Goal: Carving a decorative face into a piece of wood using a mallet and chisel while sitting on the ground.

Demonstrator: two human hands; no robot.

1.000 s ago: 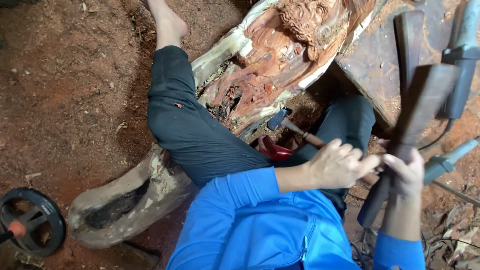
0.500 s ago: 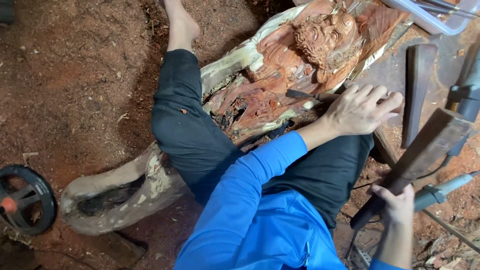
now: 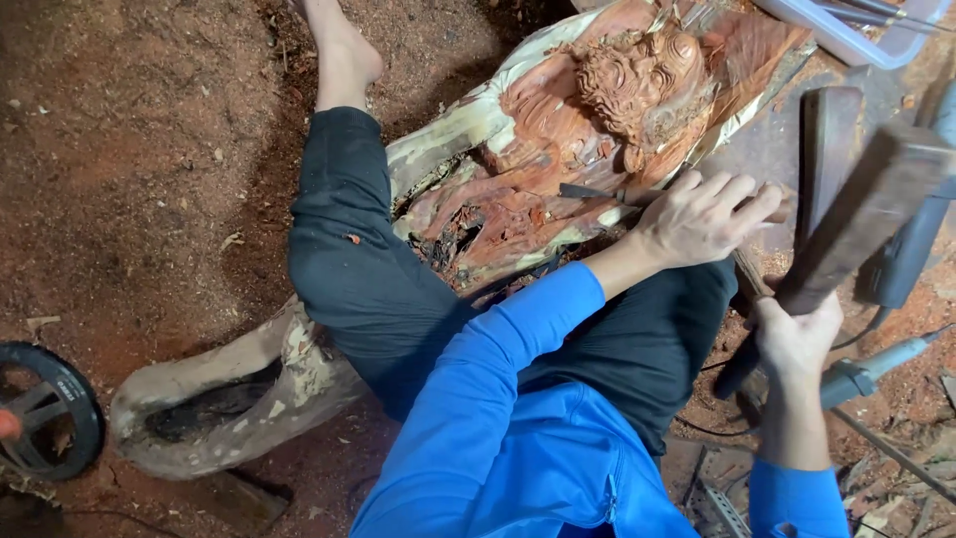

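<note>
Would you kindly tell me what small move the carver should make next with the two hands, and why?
Probably bring the wooden mallet down onto the chisel. The right hand holds the mallet raised and tilted, apart from the work, while the left hand has its grip around the chisel, whose blade lies on the reddish wood carving below the carved head. A light tap seems due.

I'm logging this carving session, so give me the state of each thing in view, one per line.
Left hand: closed around a chisel, resting on the carving.
Right hand: gripping the wooden mallet, raised and tilted.
Wood carving: lying on the ground, face carved, lower part rough.
Chisel: blade laid against the carving.
Power tool: lying on the ground, unheld.
</note>
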